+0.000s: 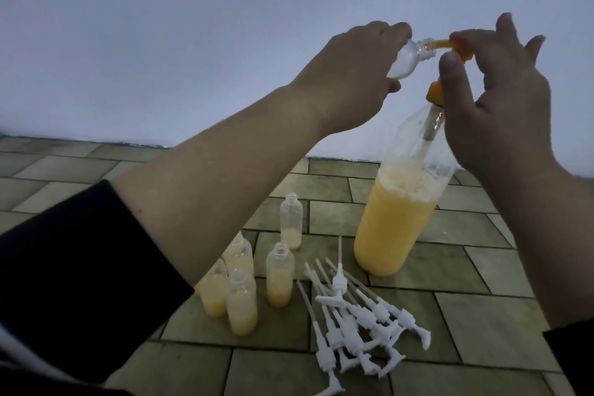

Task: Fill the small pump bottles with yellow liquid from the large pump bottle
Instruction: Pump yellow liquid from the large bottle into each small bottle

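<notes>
Single head view, looking forward and down, close

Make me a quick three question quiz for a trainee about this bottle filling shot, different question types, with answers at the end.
1. True or false: the left hand holds an empty small bottle tilted against the orange spout.
2. Multiple choice: the white pump tops are A) screwed onto the small bottles, B) lying loose on the tiled floor, C) held in the right hand.
3. Fill in: the large bottle stands to the ____ of the partly filled bottles.

Key: 1 true; 2 B; 3 right.
</notes>
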### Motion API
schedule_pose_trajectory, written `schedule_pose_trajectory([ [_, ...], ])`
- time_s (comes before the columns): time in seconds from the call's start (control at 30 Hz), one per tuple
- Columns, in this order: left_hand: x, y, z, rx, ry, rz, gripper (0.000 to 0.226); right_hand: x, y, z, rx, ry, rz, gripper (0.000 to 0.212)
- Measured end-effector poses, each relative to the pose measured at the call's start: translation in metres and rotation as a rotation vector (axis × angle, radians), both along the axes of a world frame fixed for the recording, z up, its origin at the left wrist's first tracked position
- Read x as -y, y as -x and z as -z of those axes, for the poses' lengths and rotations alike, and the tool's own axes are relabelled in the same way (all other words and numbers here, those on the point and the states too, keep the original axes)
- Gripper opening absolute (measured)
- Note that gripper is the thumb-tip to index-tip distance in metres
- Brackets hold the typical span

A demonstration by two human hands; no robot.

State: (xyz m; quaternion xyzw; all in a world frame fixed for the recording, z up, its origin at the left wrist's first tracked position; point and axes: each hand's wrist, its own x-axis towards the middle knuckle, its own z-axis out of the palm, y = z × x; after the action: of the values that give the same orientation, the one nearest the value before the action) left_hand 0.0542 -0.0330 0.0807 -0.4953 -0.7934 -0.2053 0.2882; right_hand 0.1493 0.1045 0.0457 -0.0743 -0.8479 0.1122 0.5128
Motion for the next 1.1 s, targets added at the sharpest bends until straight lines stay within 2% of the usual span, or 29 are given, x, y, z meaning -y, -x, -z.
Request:
schedule_pose_trajectory([
  [0.13, -0.004, 0.0, 0.01, 0.027, 0.036, 0.005, 0.038, 0.003, 0.0, 0.013, 0.01, 0.006, 0.017, 0.041],
  [0.3, -0.001, 0.002, 0.001, -0.006, 0.025, -0.022, 0.04, 0.0, 0.001, -0.003, 0.031, -0.033, -0.009, 0.049],
  [0.53, -0.007, 0.001, 0.01, -0.016, 0.017, -0.025, 0.042, 0.004, 0.007, 0.018, -0.03, 0.021, 0.028, 0.036],
  [0.77, -0.006, -0.001, -0.001, -0.032, -0.033, -0.051, 0.046, 0.004, 0.001, -0.001, 0.011, -0.056, 0.009, 0.047],
  [1.0, -0.012, -0.004, 0.014, -0.021, -0.023, -0.056, 0.047, 0.007, 0.007, 0.018, -0.026, -0.008, 0.03, 0.037],
  [1.1, -0.009, -0.003, 0.01, -0.016, -0.008, -0.06, 0.047, 0.007, 0.005, 0.013, -0.003, -0.032, 0.022, 0.039],
])
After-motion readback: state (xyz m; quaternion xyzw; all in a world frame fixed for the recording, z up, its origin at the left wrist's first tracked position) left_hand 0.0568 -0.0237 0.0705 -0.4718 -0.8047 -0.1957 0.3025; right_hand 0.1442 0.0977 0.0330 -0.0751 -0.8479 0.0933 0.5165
